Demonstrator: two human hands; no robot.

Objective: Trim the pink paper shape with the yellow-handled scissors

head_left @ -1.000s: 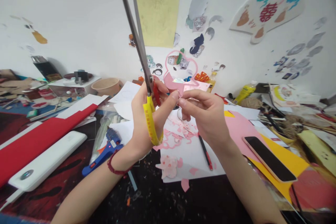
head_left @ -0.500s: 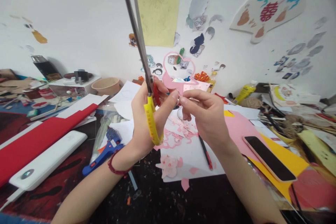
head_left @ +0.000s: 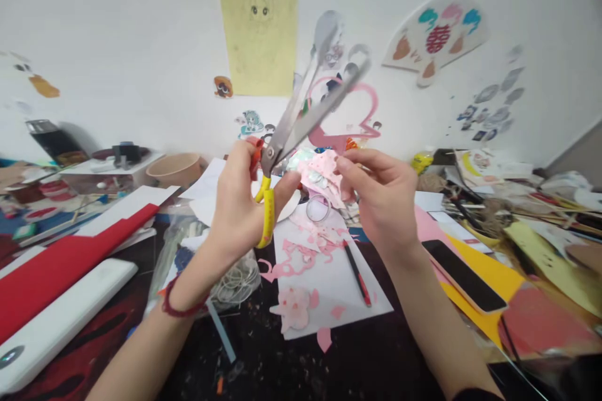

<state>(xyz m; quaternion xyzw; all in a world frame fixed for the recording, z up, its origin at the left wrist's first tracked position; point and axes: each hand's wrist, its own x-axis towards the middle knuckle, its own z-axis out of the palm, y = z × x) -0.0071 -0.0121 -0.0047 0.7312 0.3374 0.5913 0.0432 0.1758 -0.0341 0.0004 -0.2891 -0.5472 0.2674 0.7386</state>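
Note:
Scissors (head_left: 291,125) with yellow and red handles sit in my left hand (head_left: 239,200), my fingers through the loops. Their blades stand apart and point up to the right, blurred at the tips. My right hand (head_left: 380,194) is closed in a pinch, thumb against fingers. Just above its fingertips rises a thin pink paper outline (head_left: 374,100) with a curved edge. It seems to be held at its lower part, though the exact grip is hard to make out. Behind the fingertips lies a pink patterned packet (head_left: 324,169).
Below my hands a white sheet (head_left: 338,291) carries pink paper scraps (head_left: 301,257), a flower-like pink cut-out (head_left: 291,307) and a red-black pen (head_left: 360,276). A phone (head_left: 465,276) lies right; a long white device (head_left: 70,319) and red strip (head_left: 79,257) lie left.
The scissors have swung from nearly upright to leaning right, and their blades have opened wide. My hands have drawn apart. The pink outline has moved right with my right hand.

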